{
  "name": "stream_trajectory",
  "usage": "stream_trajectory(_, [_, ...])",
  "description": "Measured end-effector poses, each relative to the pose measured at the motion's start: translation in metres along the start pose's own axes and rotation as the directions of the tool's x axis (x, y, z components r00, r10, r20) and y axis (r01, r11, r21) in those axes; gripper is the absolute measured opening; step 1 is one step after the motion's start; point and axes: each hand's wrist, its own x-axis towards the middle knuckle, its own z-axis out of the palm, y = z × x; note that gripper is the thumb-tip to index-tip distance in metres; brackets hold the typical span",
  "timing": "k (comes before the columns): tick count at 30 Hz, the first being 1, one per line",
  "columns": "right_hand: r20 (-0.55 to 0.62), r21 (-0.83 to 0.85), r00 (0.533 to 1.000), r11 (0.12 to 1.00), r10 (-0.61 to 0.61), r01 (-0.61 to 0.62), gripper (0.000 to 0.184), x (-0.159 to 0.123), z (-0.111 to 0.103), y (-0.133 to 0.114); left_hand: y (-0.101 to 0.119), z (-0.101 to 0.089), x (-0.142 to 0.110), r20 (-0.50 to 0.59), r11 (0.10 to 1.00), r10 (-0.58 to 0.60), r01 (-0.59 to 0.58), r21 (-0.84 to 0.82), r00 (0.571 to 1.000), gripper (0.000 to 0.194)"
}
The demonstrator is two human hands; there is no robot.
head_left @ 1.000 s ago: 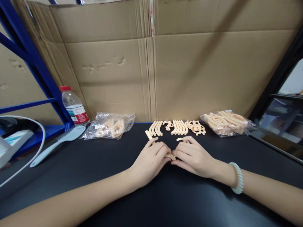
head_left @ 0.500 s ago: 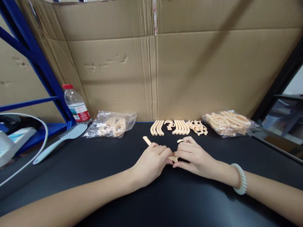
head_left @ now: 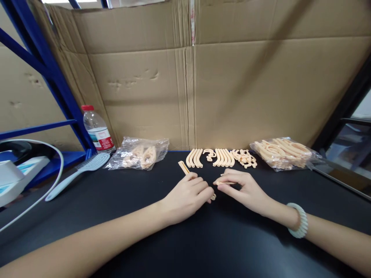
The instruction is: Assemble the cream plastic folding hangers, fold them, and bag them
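Observation:
My left hand (head_left: pixel 189 199) is closed around a long beige plastic hanger arm (head_left: pixel 183 167). Its grooved far end sticks out beyond the knuckles, and a small rounded end (head_left: pixel 213 197) shows under the fingertips; the middle is hidden by the hand. To the right, my right hand (head_left: pixel 242 189) pinches a thin beige plastic piece (head_left: pixel 226 183) between thumb and fingers, much of it covered. A small gap separates the two hands above the black table (head_left: pixel 185 251).
Behind the hands lie curved hanger arms (head_left: pixel 194 157) in rows, a hook piece (head_left: pixel 209 154) and a pile of small hooks (head_left: pixel 245 157). Clear bags of parts (head_left: pixel 142 154) (head_left: pixel 285 152) flank them. At left are a bottle (head_left: pixel 98 133), a hairbrush (head_left: pixel 81 170) and a power strip (head_left: pixel 21 177).
My right hand has drawn away from the left, which it was meeting over a small piece, and now pinches the thin piece. The held hanger arm has turned to show its groove.

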Motion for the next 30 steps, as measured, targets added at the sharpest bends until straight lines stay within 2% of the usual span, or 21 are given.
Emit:
stream_trajectory(2, [-0.019, 0.027, 0.998, 0.998, 0.056, -0.056, 0.021, 0.000, 0.000, 0.001, -0.014, 0.000, -0.002, 0.018, 0.999, -0.032, 0.031, 0.027, 0.999, 0.020])
stream_trajectory(5, [-0.055, 0.056, 0.991, 0.991, 0.121, -0.118, 0.022, 0.001, 0.000, 0.003, -0.041, 0.001, -0.007, 0.017, 0.987, -0.144, 0.143, 0.074, 0.989, 0.022])
stream_trajectory(8, [-0.065, 0.080, 0.987, 0.987, 0.146, -0.141, 0.023, 0.001, 0.001, 0.004, -0.062, 0.005, -0.015, 0.024, 0.953, -0.301, 0.300, 0.038, 0.953, 0.023])
stream_trajectory(11, [-0.073, 0.086, 0.988, 0.988, 0.138, -0.132, 0.024, 0.001, 0.001, 0.005, -0.072, 0.011, -0.022, 0.006, 0.909, -0.417, 0.417, 0.024, 0.909, 0.024])
stream_trajectory(14, [-0.083, 0.073, 0.989, 0.990, 0.123, -0.117, 0.023, 0.002, 0.002, 0.005, -0.074, 0.018, -0.028, -0.012, 0.858, -0.514, 0.514, 0.019, 0.858, 0.028])
stream_trajectory(16, [-0.093, 0.057, 0.990, 0.993, 0.106, -0.101, 0.022, 0.002, 0.003, 0.006, -0.074, 0.021, -0.031, -0.008, 0.826, -0.563, 0.564, 0.003, 0.826, 0.024])
stream_trajectory(20, [-0.102, 0.011, 0.993, 0.998, 0.057, -0.057, 0.020, 0.003, 0.003, 0.007, -0.074, 0.023, -0.031, 0.026, 0.806, -0.589, 0.589, -0.050, 0.808, 0.017])
stream_trajectory(30, [-0.144, 0.000, 0.990, 1.000, 0.009, -0.009, 0.017, 0.007, -0.001, 0.016, -0.068, 0.015, -0.027, 0.128, 0.837, -0.502, 0.518, -0.178, 0.855, 0.029])
